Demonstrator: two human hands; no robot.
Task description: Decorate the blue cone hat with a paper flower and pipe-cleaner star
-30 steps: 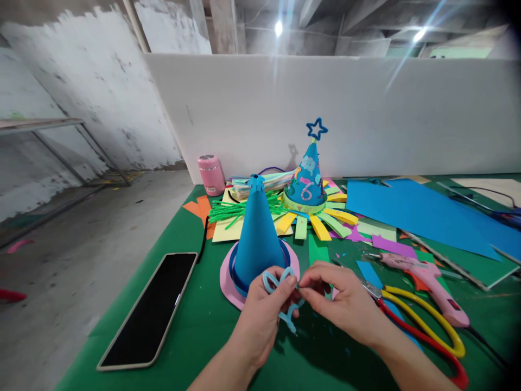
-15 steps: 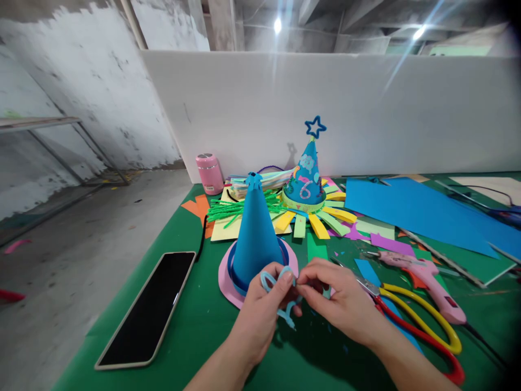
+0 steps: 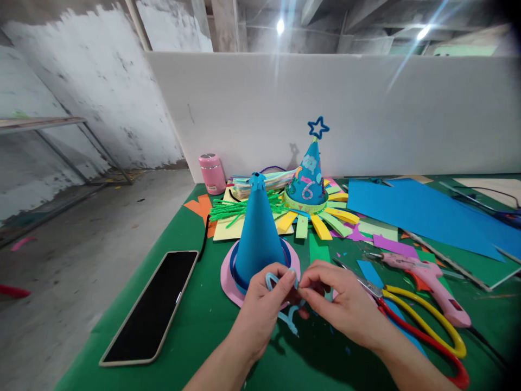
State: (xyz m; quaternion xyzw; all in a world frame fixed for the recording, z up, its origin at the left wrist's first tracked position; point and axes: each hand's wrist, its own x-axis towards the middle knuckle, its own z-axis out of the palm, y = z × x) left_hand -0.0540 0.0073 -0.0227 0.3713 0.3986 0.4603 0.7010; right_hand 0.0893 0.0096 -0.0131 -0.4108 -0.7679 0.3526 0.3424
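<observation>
Pinched between the fingers of my left hand is a light blue pipe cleaner, bent into loops, with one end hanging below. My right hand grips the same pipe cleaner just to the right, its fingertips almost touching the left ones. Behind my left hand stands a plain blue paper cone on a pink round brim, its top cut into small tabs. Further back is a decorated blue cone hat with a blue star on top.
Red and yellow scissors and a pink glue gun lie right of my hands. A phone lies left. Green pipe cleaners, blue sheets and a pink bottle are further back.
The view has shifted slightly, so things sit a little further right. Both hands keep their hold, and the bent pipe cleaner has turned slightly between the fingers.
</observation>
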